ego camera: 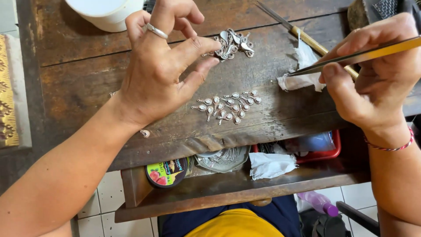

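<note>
- Two hands work over a wooden bench (263,118): left hand (160,66) half open, fingertips touching a silver ornament pile (231,44).
- Right hand (377,74) pinches tweezers (351,58), pointing left toward that pile.
- Just below the pile, small silver pieces (228,107) lie in rows.
- Right of it, crumpled tissue (302,74), perhaps under the tips.

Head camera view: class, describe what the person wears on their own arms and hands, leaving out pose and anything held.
Both forearms are bare, with no sleeves in view. The left hand wears a plain silver-coloured metal ring on one finger. The right hand has a thin red-and-white braided cord bracelet around the wrist. No gloves or watch show.
</note>
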